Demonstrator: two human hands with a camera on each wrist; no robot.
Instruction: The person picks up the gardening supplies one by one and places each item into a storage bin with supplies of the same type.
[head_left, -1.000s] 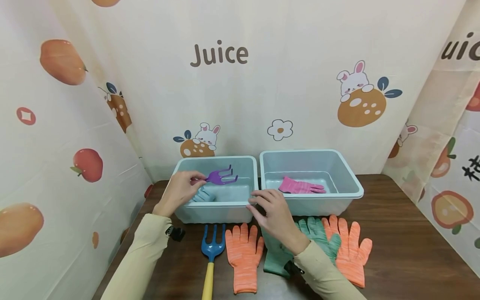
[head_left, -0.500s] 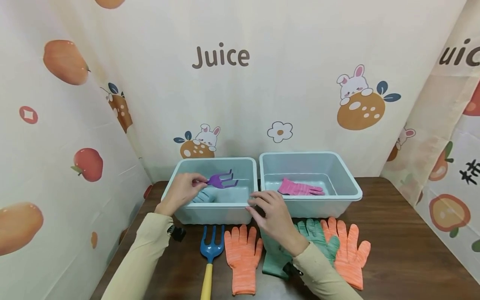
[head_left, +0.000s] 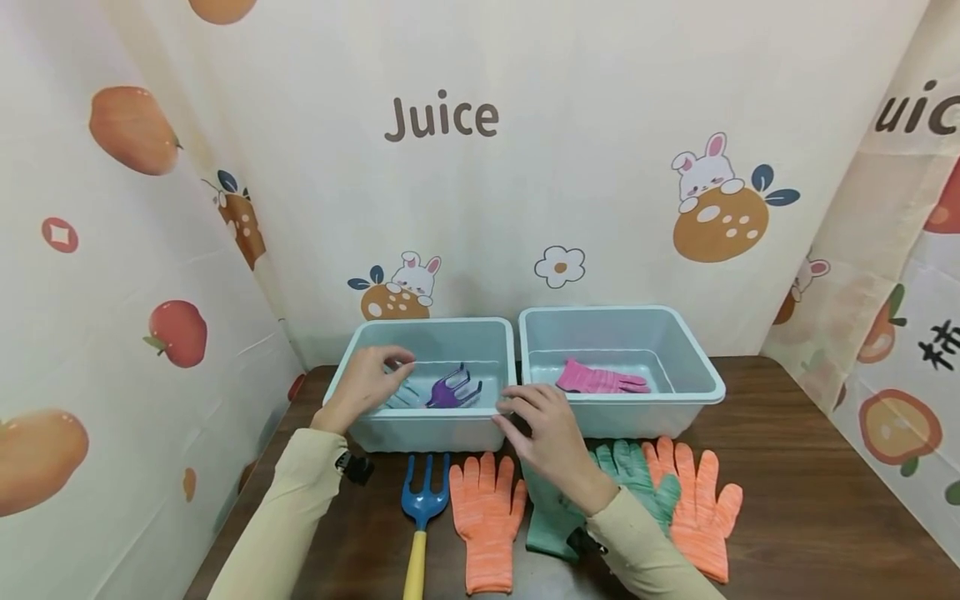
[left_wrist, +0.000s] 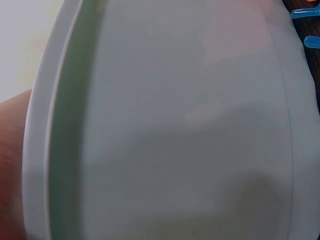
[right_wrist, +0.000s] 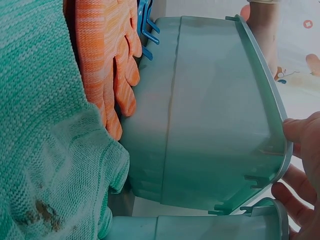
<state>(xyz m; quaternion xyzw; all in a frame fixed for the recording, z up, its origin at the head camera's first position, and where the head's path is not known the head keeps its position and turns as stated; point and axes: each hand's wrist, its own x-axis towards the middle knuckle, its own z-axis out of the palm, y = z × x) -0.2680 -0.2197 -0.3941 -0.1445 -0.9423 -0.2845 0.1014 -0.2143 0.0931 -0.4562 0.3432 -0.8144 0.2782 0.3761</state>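
Observation:
My left hand (head_left: 369, 381) hovers over the left side of the left light-blue bin (head_left: 442, 432), fingers loosely bent with nothing between them. Inside that bin, the purple hand fork (head_left: 450, 393) rests with its prongs pointing up and right. Beside the fork lies a light-blue glove (head_left: 405, 395), partly covered by my left hand. My right hand (head_left: 546, 429) holds the bin's front right corner by the rim, thumb and fingers on either side of the corner. Below the bin, a blue hand fork with a yellow handle (head_left: 424, 503) lies on the table.
A second light-blue bin (head_left: 637, 412) stands at the right, holding a pink glove (head_left: 600, 377). An orange glove (head_left: 487, 521) lies in front. Under my right forearm are a green glove (head_left: 637, 475) and another orange glove (head_left: 705, 508). A printed curtain (head_left: 480, 192) hangs behind.
My left hand has let go of the purple hand fork, which has dropped from the fingers to the left bin's floor. My right hand keeps its place at the corner.

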